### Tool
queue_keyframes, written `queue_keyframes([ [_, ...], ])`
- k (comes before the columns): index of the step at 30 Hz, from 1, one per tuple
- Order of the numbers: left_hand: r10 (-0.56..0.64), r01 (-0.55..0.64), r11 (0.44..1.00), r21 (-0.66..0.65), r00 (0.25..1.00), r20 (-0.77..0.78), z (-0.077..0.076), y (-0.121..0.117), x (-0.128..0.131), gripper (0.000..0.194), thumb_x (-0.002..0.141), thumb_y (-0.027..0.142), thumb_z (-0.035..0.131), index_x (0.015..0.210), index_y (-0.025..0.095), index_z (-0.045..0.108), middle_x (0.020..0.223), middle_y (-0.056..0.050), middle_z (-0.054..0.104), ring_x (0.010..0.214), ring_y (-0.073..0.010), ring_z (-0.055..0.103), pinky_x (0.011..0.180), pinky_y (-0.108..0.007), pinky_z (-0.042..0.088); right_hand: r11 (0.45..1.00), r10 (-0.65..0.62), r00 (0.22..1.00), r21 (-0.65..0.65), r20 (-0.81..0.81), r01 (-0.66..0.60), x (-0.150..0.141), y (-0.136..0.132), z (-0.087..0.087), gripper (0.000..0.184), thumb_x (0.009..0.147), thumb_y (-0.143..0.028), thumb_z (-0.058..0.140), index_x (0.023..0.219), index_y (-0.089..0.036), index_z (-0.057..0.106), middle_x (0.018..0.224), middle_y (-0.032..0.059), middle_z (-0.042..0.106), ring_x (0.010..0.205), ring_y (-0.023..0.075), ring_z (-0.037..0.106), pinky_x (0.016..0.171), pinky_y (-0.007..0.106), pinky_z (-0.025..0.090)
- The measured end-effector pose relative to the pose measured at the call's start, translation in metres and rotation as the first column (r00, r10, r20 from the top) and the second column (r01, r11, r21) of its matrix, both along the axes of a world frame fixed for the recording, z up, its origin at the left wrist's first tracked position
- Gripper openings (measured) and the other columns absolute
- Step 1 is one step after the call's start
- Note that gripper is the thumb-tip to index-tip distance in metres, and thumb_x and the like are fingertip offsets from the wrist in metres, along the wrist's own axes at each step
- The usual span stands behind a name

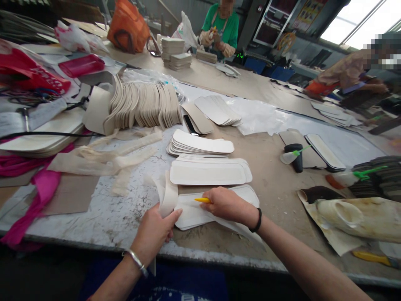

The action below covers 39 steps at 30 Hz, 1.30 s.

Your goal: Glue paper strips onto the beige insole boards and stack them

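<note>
**Both grips closed, their holdings partly hidden**

Nearest, the left hand (156, 225), a silver metal bangle (138, 262) at its wrist, has its grip closed on a thin, curling off-white strip (169, 196); the strip's far end blurs. The right hand (228, 203), with a black elastic band (258, 220), has its grip clamped on a slim yellow pointed tool (203, 200), mostly covered by the hand. Its tip is above a flat, round-cornered white panel (189, 216) near the front edge of the scuffed worktop (115, 230); whether they touch cannot be told. The right hand hides the panel's middle.

Just beyond lies a stack of long white panels (206, 173). Farther back, curved beige pieces (147, 104) stand in a tight row. Across the worktop are an orange bag (128, 27) and a person in a green top (232, 28); another person (340, 71) is cut off at right.
</note>
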State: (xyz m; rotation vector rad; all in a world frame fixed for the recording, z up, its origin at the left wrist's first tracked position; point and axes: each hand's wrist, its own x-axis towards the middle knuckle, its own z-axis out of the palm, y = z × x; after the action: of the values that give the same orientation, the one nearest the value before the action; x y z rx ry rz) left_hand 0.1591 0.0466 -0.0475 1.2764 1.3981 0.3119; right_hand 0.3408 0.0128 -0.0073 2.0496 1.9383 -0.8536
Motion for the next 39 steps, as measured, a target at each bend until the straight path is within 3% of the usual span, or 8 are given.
queue_keyframes([
  [6,-0.021,0.021,1.000,0.005,1.000,0.007,0.001,-0.001,-0.006,0.033,0.053,0.054,0.060,0.054,0.023,0.049,0.031,0.002,0.049,0.032,-0.0148,0.043,0.037,-0.027,0.035,0.999,-0.052,0.997,0.009,0.049,0.052,0.011,-0.020,0.009,0.021,0.085,-0.036,0.056,0.077,-0.019,0.065,0.076,0.0062,0.068,0.072,0.0200,0.061,0.054,0.025,0.029],
  [11,0.015,-0.015,0.999,-0.029,1.000,0.017,-0.011,0.002,-0.023,0.040,0.051,0.059,0.066,0.059,0.021,0.052,0.035,0.002,0.052,0.035,-0.0159,0.046,0.037,-0.026,0.034,0.951,-0.305,0.952,0.062,0.014,0.304,0.053,-0.061,0.021,0.017,0.086,-0.028,0.053,0.076,-0.017,0.060,0.079,0.0033,0.064,0.070,0.0149,0.056,0.060,0.023,0.033],
  [16,-0.100,0.100,0.995,0.006,0.995,-0.017,-0.021,0.003,-0.028,0.039,0.060,0.057,0.064,0.071,0.020,0.056,0.040,0.003,0.057,0.036,-0.0159,0.046,0.040,-0.025,0.034,0.892,-0.442,0.890,0.151,0.107,0.425,0.071,-0.077,0.011,0.019,0.090,-0.029,0.045,0.083,-0.017,0.059,0.082,0.0052,0.065,0.076,0.0182,0.059,0.063,0.025,0.034],
  [20,-0.104,0.106,0.994,0.023,0.992,-0.073,-0.025,0.004,-0.029,0.035,0.058,0.055,0.064,0.060,0.022,0.055,0.036,0.004,0.055,0.035,-0.0163,0.045,0.042,-0.026,0.033,0.892,-0.451,0.859,0.131,0.243,0.432,0.066,-0.073,0.003,0.019,0.091,-0.032,0.045,0.089,-0.019,0.060,0.093,0.0073,0.068,0.087,0.0217,0.062,0.066,0.027,0.035],
  [30,-0.121,0.121,0.993,-0.015,0.988,-0.098,-0.026,0.007,-0.028,0.037,0.057,0.058,0.065,0.050,0.023,0.056,0.032,0.005,0.050,0.035,-0.0154,0.043,0.044,-0.026,0.034,0.897,-0.440,0.857,0.091,0.268,0.432,0.065,-0.071,-0.003,0.018,0.090,-0.033,0.048,0.091,-0.019,0.061,0.096,0.0082,0.069,0.091,0.0229,0.063,0.070,0.028,0.038],
  [35,-0.129,0.129,0.992,-0.013,0.984,-0.120,-0.017,0.006,-0.024,0.040,0.056,0.059,0.065,0.043,0.023,0.055,0.028,0.005,0.044,0.034,-0.0152,0.042,0.044,-0.026,0.033,0.892,-0.452,0.853,0.108,0.261,0.440,0.067,-0.072,-0.012,0.019,0.091,-0.034,0.048,0.092,-0.019,0.059,0.097,0.0077,0.068,0.092,0.0237,0.063,0.067,0.028,0.038],
  [39,-0.101,0.101,0.995,-0.009,0.989,-0.109,-0.007,0.003,-0.020,0.045,0.053,0.063,0.067,0.039,0.022,0.053,0.028,0.005,0.044,0.035,-0.0144,0.041,0.046,-0.026,0.034,0.868,-0.493,0.828,0.216,0.265,0.448,0.067,-0.081,-0.015,0.016,0.091,-0.032,0.050,0.091,-0.018,0.057,0.097,0.0077,0.067,0.090,0.0225,0.062,0.067,0.027,0.037],
])
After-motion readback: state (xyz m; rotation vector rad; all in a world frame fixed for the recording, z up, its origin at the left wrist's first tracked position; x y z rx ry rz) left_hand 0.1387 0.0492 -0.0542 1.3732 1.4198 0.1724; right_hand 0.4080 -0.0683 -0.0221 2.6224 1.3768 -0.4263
